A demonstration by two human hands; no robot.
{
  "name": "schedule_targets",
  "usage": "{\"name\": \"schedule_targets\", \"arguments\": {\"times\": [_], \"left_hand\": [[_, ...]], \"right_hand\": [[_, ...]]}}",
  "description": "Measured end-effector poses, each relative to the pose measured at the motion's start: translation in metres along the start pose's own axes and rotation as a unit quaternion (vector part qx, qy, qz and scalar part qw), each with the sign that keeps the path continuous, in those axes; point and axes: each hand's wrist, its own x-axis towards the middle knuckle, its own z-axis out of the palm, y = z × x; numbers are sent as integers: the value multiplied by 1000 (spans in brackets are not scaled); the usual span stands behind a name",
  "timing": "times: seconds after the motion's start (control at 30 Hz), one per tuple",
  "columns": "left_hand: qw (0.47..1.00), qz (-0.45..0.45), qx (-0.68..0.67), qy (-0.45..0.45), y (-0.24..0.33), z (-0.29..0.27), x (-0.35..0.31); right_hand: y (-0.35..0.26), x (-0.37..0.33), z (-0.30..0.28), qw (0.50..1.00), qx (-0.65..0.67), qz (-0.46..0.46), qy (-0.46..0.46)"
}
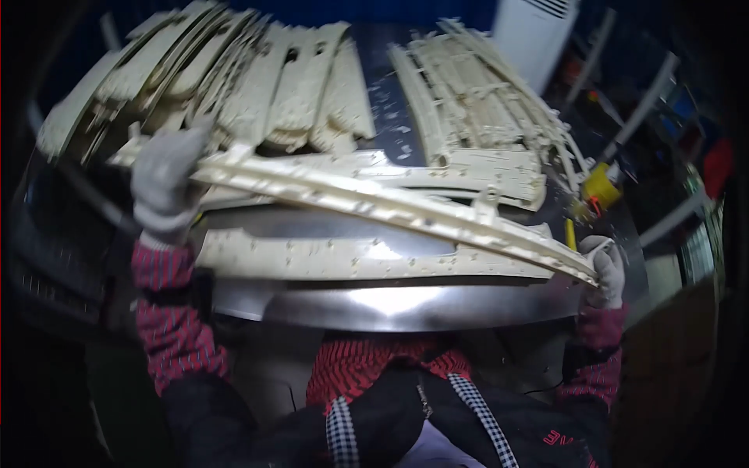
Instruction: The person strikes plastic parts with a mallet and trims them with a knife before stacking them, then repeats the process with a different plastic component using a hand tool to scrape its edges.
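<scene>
Long cream strip (pixel 390 207) held slantwise over the metal bench (pixel 374 312), left end toward the far edge, right end toward the right front corner. Left hand (pixel 168 179), gloved and blurred, is closed around it near the left end; right hand (pixel 608 273), gloved, pinches the right end. From my remote view I cannot tell whether the strip touches the front panel (pixel 304 257) lying along the bench's front edge.

Risks, my judgement: a sideways swing could snag the strip's tab on the rear panel (pixel 499 165) or push the front panel off the edge; a weak right pinch could drop that end.

Farther back: left stack (pixel 312 93) and right stack (pixel 476 93) along the far edge.

Writing: red lettering (pixel 555 438) on the jacket (pixel 530 421); I can make out no brand or label on the cream parts.
</scene>
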Motion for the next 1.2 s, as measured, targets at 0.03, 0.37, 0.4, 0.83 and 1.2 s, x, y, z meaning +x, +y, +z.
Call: {"name": "schedule_targets", "arguments": {"times": [0.03,0.37,0.4,0.83,1.2], "left_hand": [[1000,13,-24,-5,13,1,3],[945,-205,-111,-231,121,52,-110],[947,-210,-112,-215,119,52,-124],[913,-246,-162,-282,105,46,-191],[906,-206,-118,-350,116,56,-164]], "right_hand": [[-12,-3,22,993,-68,-53,78],[22,22,115,725,-519,-375,-254],[25,23,127,735,-498,-378,-263],[18,19,184,760,-460,-286,-360],[45,28,174,751,-487,-200,-398]]}}
